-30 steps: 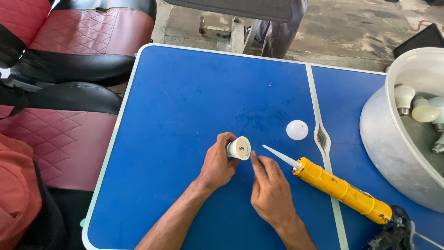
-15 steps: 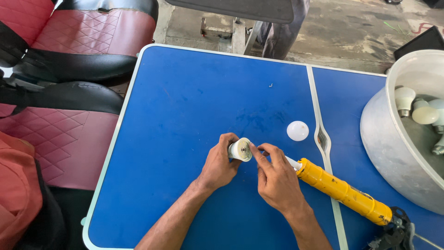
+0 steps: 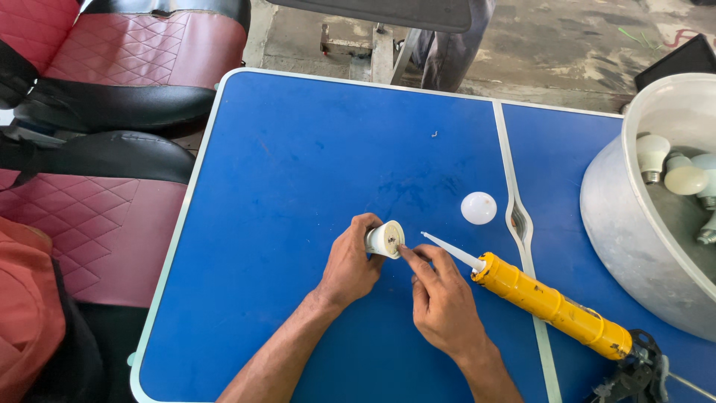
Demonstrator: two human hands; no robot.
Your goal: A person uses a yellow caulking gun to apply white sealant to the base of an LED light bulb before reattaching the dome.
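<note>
Blue table [image 3: 298, 186] carries the work. My left hand [image 3: 349, 265] pinches the bulb base [image 3: 385, 239] just above it; right hand [image 3: 440, 302] fingertip touches its open face. I would keep the base steady, pressing gently.

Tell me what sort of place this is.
Probably an informal outdoor workshop for repairing or assembling light bulbs: a blue folding table on rough concrete, a metal basin holding bulbs, and a yellow sealant gun.
</note>
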